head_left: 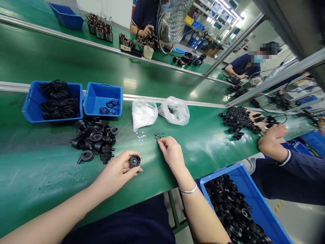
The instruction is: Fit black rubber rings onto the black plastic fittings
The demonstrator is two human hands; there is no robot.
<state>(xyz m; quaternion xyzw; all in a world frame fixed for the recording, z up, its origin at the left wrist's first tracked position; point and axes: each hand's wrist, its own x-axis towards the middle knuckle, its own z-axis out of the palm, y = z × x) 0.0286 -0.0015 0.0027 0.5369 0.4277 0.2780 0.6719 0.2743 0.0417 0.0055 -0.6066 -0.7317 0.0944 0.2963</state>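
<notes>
Over the green counter (38, 169), the fingers (126, 168) of our left hand (113, 174) curl closed around a round black rubber cup (134, 161), holding it above the surface. The fingers (160, 142) of our right hand (172, 153) pinch together at a scatter of tiny black bits (158, 136); we cannot tell whether one sits between them. Just left of those lie small white pieces (140, 136).

Beyond them, one clear plastic bag (143, 113) holds something white and another (175, 112) holds dark parts. A loose pile of black rubber parts (93, 139) sits below two blue bins: one (27, 108) is packed with coiled black rings (59, 100), the other (103, 91) has only a few (109, 107). Beside our right arm, a blue crate (228, 173) brims with black rubber cups (233, 206). A co-worker's hand (273, 134) rests near another black pile (237, 122).
</notes>
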